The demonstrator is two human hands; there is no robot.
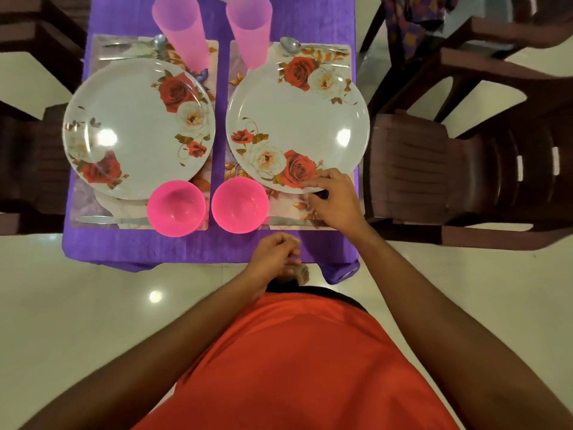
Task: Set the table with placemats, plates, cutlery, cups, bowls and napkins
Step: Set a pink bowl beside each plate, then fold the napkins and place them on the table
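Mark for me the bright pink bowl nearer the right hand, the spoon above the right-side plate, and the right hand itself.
Bright pink plastic bowl (240, 203): head view, inside bottom of the bowl.
Metal spoon (290, 44): head view, on its bowl end.
Right hand (336, 198): head view, back of the hand, fingers at the floral plate's near rim.

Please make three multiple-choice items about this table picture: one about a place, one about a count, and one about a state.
1. Where is the right hand?
A. on the near rim of the right plate
B. inside a bowl
C. on a tall cup

2. How many pink bowls stand on the table?
A. one
B. two
C. four

3. How do the tall cups stand?
A. lying on their sides
B. upright
C. stacked together

Answers:
1 A: the right hand touches the near edge of the right plate.
2 B: a left bowl and a right bowl stand at the near edge, and no other bowl is in view.
3 B: the left cup and right cup each stand upright, apart.
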